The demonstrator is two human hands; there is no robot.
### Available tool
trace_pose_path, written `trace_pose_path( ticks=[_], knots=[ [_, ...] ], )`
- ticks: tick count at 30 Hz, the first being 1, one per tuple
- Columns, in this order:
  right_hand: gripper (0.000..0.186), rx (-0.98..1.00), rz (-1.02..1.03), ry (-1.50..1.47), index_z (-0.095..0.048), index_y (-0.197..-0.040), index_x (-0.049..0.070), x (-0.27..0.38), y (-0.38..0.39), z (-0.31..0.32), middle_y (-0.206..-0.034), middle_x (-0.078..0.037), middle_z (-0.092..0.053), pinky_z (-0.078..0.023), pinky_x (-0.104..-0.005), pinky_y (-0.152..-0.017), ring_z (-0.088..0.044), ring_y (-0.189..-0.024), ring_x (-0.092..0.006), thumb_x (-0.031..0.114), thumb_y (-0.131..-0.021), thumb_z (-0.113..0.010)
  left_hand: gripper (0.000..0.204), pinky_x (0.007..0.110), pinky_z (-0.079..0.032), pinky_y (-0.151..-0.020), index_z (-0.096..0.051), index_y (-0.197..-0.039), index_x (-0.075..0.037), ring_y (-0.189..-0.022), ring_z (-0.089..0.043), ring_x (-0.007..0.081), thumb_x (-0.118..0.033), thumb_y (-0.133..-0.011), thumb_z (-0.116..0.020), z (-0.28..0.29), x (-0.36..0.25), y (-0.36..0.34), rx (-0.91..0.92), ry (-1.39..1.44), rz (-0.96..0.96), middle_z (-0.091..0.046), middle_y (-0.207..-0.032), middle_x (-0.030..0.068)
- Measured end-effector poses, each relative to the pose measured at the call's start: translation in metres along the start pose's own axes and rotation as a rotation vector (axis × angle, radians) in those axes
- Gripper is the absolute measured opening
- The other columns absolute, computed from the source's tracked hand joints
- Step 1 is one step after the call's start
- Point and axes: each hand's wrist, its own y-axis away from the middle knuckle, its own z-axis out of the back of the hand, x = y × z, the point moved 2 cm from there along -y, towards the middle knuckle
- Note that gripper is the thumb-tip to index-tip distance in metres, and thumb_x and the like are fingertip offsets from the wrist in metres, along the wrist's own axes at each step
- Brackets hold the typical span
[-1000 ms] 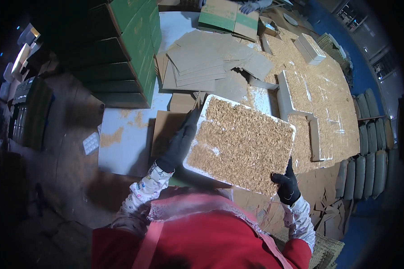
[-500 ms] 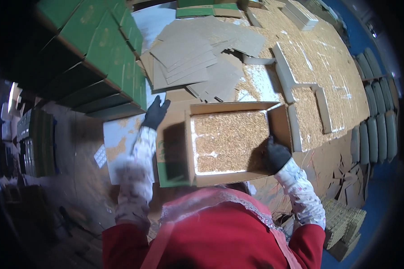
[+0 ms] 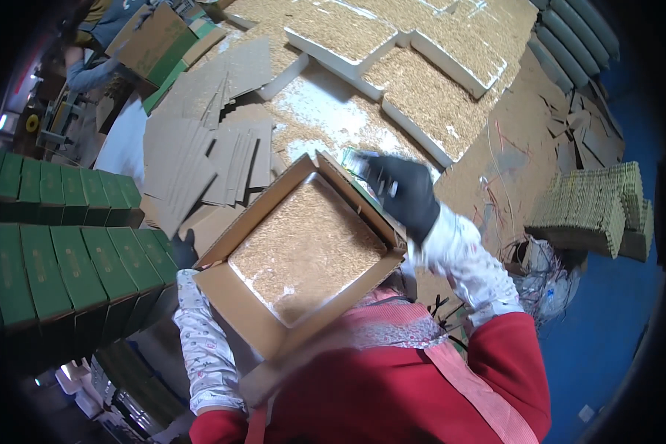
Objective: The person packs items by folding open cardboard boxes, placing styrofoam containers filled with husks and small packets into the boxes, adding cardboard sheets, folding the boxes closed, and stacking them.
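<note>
An open cardboard box (image 3: 237, 303) sits in front of me at an angle. Inside it is a white-rimmed tray of tan, flaky material (image 3: 303, 251). My left hand (image 3: 185, 250), in a dark glove, is by the box's left corner and loose cardboard; its fingers are partly hidden, so I cannot tell its grip. My right hand (image 3: 399, 192), also gloved, is raised over the box's upper right side, blurred by motion, with a small, bright, unclear patch near its fingertips.
Grey cardboard sheets (image 3: 192, 155) lie beyond the box. White trays of tan material (image 3: 436, 96) cover the far table. Green boxes (image 3: 81, 259) stand at left. At upper left a co-worker (image 3: 89, 70) handles a carton (image 3: 152, 48). Fibre stacks (image 3: 573, 211) are at right.
My view has swung round and the box appears angled. My right hand has risen out of the box; my left has drawn in to its corner. The co-worker is more visible.
</note>
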Motion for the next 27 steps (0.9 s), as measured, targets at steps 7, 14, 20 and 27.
trace_pose_path(
  ticks=[7,14,20,27],
  knots=[
    [0.021,0.543,-0.26,0.6,-0.06,-0.092,0.006,-0.171,0.019,-0.101,-0.095,-0.013,-0.057,-0.045,-0.0382,-0.079,-0.055,-0.093,-0.0298,0.017,-0.075,-0.058,0.041,0.037,-0.039,-0.087,-0.048,-0.115,0.002,-0.1,-0.051,0.0303,-0.007,-0.076,-0.055,0.075,-0.03,-0.018,-0.162,0.096,-0.529,-0.053,-0.111,0.0208],
    [0.024,0.444,-0.366,0.286,-0.059,-0.087,0.004,-0.216,0.042,-0.127,-0.086,-0.02,-0.059,-0.046,-0.0412,-0.074,-0.058,-0.083,-0.0347,0.021,-0.071,-0.062,0.044,0.033,-0.043,-0.083,-0.046,-0.119,0.002,-0.097,-0.056,0.0262,-0.007,-0.076,-0.053,0.171,-0.137,0.093,-0.069,-0.099,-0.37,-0.057,-0.108,0.018],
    [0.022,0.655,-0.474,0.315,-0.065,-0.084,0.008,-0.231,0.019,-0.127,-0.081,-0.017,-0.063,-0.049,-0.0374,-0.072,-0.062,-0.081,-0.032,0.017,-0.063,-0.067,0.032,0.035,-0.043,-0.085,-0.053,-0.111,0.003,-0.097,-0.056,0.0261,-0.011,-0.083,-0.057,0.189,-0.179,0.218,-0.57,-0.342,-0.665,-0.058,-0.105,0.0185],
    [0.012,0.309,-0.458,-0.098,-0.062,-0.081,0.004,-0.163,-0.018,-0.092,-0.07,-0.013,-0.061,-0.047,-0.0309,-0.06,-0.06,-0.066,-0.0224,0.01,-0.07,-0.059,0.014,0.037,-0.046,-0.066,-0.048,-0.08,-0.007,-0.076,-0.055,0.0279,-0.014,-0.07,-0.055,0.065,-0.172,0.29,0.411,-0.804,-1.149,-0.048,-0.072,0.0062]
  ],
)
